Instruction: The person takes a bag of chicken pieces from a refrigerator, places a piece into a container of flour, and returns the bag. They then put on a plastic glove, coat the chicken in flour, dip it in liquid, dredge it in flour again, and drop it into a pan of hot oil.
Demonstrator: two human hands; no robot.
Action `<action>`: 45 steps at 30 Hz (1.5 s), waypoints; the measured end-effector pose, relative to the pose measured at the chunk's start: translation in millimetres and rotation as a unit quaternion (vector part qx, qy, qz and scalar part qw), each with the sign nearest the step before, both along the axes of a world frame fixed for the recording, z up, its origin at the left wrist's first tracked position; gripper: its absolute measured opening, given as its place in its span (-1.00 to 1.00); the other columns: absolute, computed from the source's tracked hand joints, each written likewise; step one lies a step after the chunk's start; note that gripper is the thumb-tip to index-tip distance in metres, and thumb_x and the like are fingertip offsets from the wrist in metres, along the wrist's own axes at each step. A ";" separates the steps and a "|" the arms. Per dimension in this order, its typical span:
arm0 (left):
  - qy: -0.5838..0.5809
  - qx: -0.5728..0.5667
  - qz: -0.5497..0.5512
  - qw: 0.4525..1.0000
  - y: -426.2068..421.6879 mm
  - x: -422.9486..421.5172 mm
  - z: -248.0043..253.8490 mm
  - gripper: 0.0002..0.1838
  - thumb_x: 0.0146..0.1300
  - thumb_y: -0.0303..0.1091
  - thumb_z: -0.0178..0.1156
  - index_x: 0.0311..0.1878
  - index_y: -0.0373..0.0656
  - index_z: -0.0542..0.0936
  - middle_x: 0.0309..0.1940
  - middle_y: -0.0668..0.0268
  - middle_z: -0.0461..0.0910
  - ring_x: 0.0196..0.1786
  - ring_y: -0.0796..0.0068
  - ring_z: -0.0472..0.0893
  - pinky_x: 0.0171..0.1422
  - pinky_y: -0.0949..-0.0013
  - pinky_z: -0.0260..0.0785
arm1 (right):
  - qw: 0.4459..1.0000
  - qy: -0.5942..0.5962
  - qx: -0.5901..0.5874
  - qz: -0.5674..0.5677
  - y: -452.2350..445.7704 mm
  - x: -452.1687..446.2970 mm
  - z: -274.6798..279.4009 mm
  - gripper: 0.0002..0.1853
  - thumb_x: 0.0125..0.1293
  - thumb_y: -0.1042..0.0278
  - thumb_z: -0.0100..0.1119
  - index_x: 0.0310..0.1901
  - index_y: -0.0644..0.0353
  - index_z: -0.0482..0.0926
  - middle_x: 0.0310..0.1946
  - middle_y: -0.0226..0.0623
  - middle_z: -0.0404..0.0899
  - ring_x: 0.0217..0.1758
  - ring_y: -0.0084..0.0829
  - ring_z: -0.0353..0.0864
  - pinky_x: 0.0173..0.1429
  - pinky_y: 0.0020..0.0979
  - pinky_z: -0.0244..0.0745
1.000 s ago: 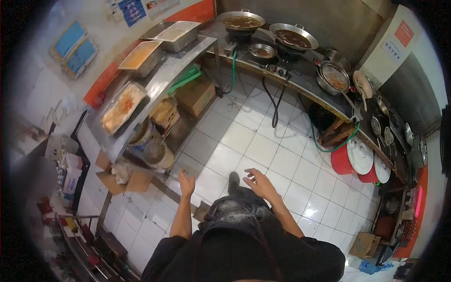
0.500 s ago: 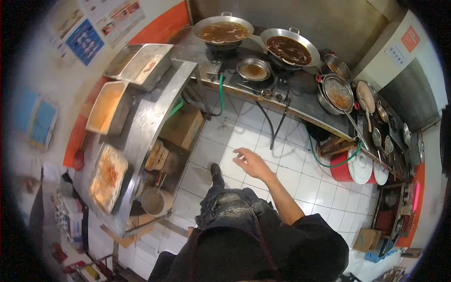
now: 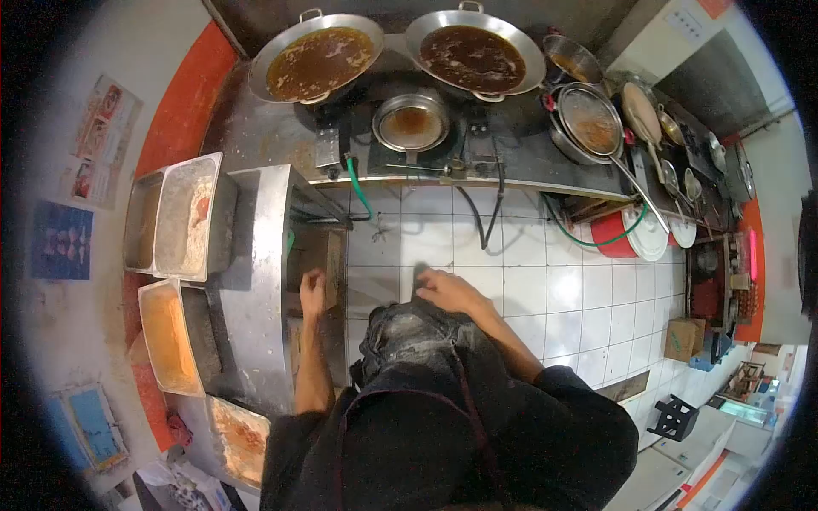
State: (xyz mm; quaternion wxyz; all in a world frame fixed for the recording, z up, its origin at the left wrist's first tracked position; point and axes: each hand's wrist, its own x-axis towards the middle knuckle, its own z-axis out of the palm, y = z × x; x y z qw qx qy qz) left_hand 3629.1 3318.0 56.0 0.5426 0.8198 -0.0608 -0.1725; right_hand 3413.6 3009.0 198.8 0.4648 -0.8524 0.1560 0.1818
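My left hand (image 3: 313, 294) hangs beside the metal side table (image 3: 264, 255), its fingers curled in with nothing seen in them. Ahead of my body is my right hand (image 3: 452, 291), empty, its fingers loosely bent and apart over the tiled floor. Neither hand touches any object. On the stove counter stand two wide pans of dark liquid, a left pan (image 3: 319, 64) and a right pan (image 3: 473, 58). A smaller pan (image 3: 411, 123) sits in front of them.
Metal trays line the side table: one with white powder (image 3: 194, 217), one with orange contents (image 3: 173, 336), and one with reddish flakes (image 3: 241, 439). A strainer (image 3: 590, 119) rests over a bowl at the right, its handle past the counter edge. Green hoses hang below the counter.
The view has turned left and moved nearer the stove and side table. My left hand, hardly visible half a second ago, is back in view with fingers curled; it was open a second ago.
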 end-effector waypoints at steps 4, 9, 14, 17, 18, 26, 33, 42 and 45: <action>-0.003 0.031 -0.020 0.999 -70.3 65.0 11.1 -0.62 0.31 -0.29 0.20 0.11 -0.31 0.56 -0.01 0.09 0.64 0.08 0.31 0.61 0.18 0.31 0.42 | 1.000 0.014 -0.009 -0.011 -33.9 30.8 -16.5 -0.50 0.39 0.03 0.17 0.21 0.18 0.48 0.01 0.03 0.63 0.13 -0.01 0.60 0.18 -0.13 0.48; 0.022 0.087 -0.020 0.996 -154.5 124.3 36.1 -0.60 0.30 -0.35 0.18 0.17 -0.30 0.50 0.07 -0.01 0.60 0.17 0.07 0.59 0.23 0.20 0.40 | 0.996 0.056 -0.001 -0.063 -84.7 70.7 -26.8 -0.52 0.39 0.04 0.19 0.21 0.15 0.48 -0.11 -0.06 0.68 -0.04 -0.10 0.69 0.05 -0.21 0.54; -0.366 0.105 -0.058 0.923 -232.6 195.4 125.6 -0.57 0.29 -0.42 0.17 0.22 -0.24 0.45 0.32 -0.03 0.36 0.43 -0.15 0.29 0.44 0.00 0.23 | 0.995 0.066 0.023 -0.069 -97.2 98.7 -35.8 -0.54 0.38 0.10 0.22 0.21 0.15 0.47 -0.09 -0.05 0.67 -0.02 -0.12 0.67 0.04 -0.19 0.54; -0.463 0.115 -0.047 0.877 -274.0 273.7 163.2 -0.49 0.36 -0.24 0.15 0.33 -0.19 0.41 0.45 -0.05 0.23 0.55 -0.17 0.09 0.56 -0.17 -0.01 | 0.992 0.088 0.049 -0.082 -89.0 118.2 -45.1 -0.53 0.38 0.10 0.22 0.21 0.16 0.45 -0.02 0.04 0.65 0.10 -0.03 0.64 0.13 -0.15 0.53; -0.440 0.137 -0.053 0.886 -285.8 306.7 163.6 -0.42 0.42 -0.06 0.03 0.40 -0.16 0.36 0.49 -0.03 0.17 0.57 -0.14 0.05 0.59 -0.15 -0.11 | 0.992 0.076 0.051 -0.087 -82.1 123.1 -49.2 -0.53 0.38 0.09 0.21 0.21 0.16 0.45 -0.02 0.04 0.65 0.08 -0.03 0.65 0.12 -0.15 0.53; -0.161 0.427 -0.329 0.827 -313.0 416.2 152.9 -0.12 0.41 0.44 -0.47 0.48 -0.03 0.32 0.54 0.05 0.13 0.62 -0.05 -0.08 0.61 -0.25 -0.46 | 0.979 0.071 0.096 -0.165 -33.3 157.7 -45.1 -0.51 0.38 0.12 0.24 0.22 0.21 0.46 -0.04 0.06 0.64 0.01 -0.12 0.67 0.09 -0.22 0.55; -0.465 0.157 -0.019 0.871 -252.6 348.4 225.5 -0.45 0.46 0.01 -0.01 0.34 -0.16 0.45 0.47 -0.04 0.20 0.57 -0.12 0.04 0.58 -0.25 -0.25 | 0.977 0.071 0.087 -0.182 -19.5 189.0 -31.1 -0.54 0.39 0.15 0.21 0.22 0.20 0.45 0.00 0.08 0.62 0.05 -0.09 0.67 0.11 -0.20 0.54; -0.094 0.116 -0.046 0.988 -90.1 132.8 204.0 -0.83 0.23 -0.50 0.32 -0.12 -0.23 0.60 -0.28 0.06 0.63 -0.23 0.07 0.66 -0.21 0.23 0.49 | 0.990 0.059 0.127 -0.022 8.6 260.0 -40.5 -0.57 0.43 0.15 0.18 0.20 0.23 0.47 -0.06 -0.02 0.64 -0.03 -0.18 0.67 0.07 -0.24 0.52; -0.078 0.145 0.069 0.984 -62.3 107.7 207.7 -0.84 0.27 -0.42 0.32 -0.13 -0.23 0.61 -0.31 0.07 0.65 -0.32 0.16 0.67 -0.30 0.25 0.48 | 0.981 0.047 0.182 0.046 21.4 287.1 -49.6 -0.61 0.44 0.20 0.18 0.17 0.26 0.49 -0.12 -0.12 0.66 -0.08 -0.33 0.66 0.03 -0.34 0.52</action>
